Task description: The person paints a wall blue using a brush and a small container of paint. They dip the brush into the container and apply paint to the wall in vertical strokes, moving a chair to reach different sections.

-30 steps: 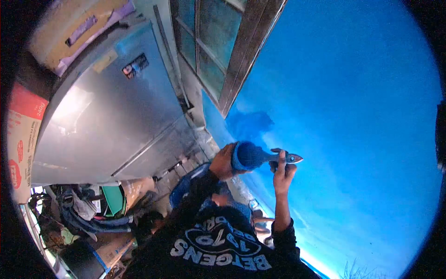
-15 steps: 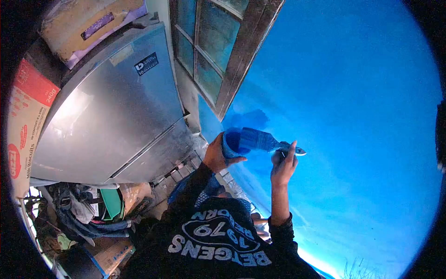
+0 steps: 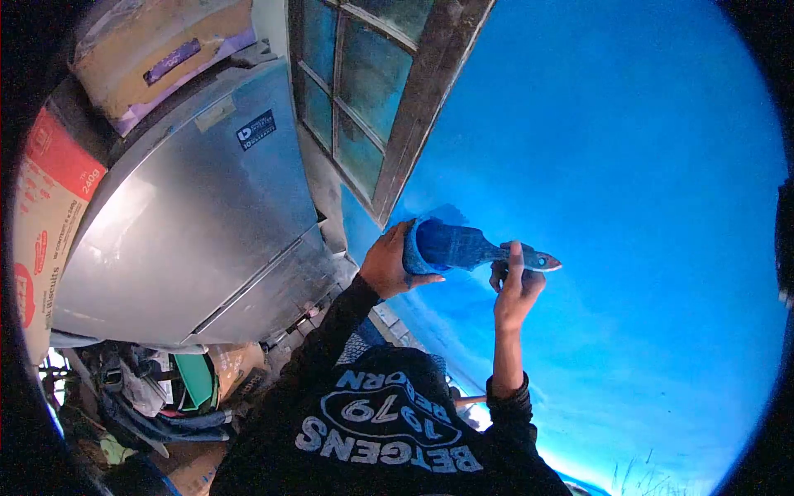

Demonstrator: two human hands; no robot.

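Note:
My left hand (image 3: pixel 390 263) is wrapped around a small blue-smeared paint cup (image 3: pixel 416 258), tilted with its mouth toward the right. In my right hand (image 3: pixel 519 285) is the handle of a wide paintbrush (image 3: pixel 467 246), coated in blue. The brush's bristle end lies at the mouth of the cup; its tip is hidden inside. Behind both hands stands a bright blue wall (image 3: pixel 612 165). A darker blue patch shows on the wall just above the cup.
A wood-framed window (image 3: pixel 397 107) stands above the cup. To the left is a silver refrigerator (image 3: pixel 190 223) with a worn box (image 3: pixel 165 58) on top. A biscuit carton (image 3: pixel 58 215) stands at the far left. Bags and a green item (image 3: pixel 194 380) are piled below.
The brush has gone further into the cup. Both hands have shifted slightly to the right in view, and the camera has turned a little.

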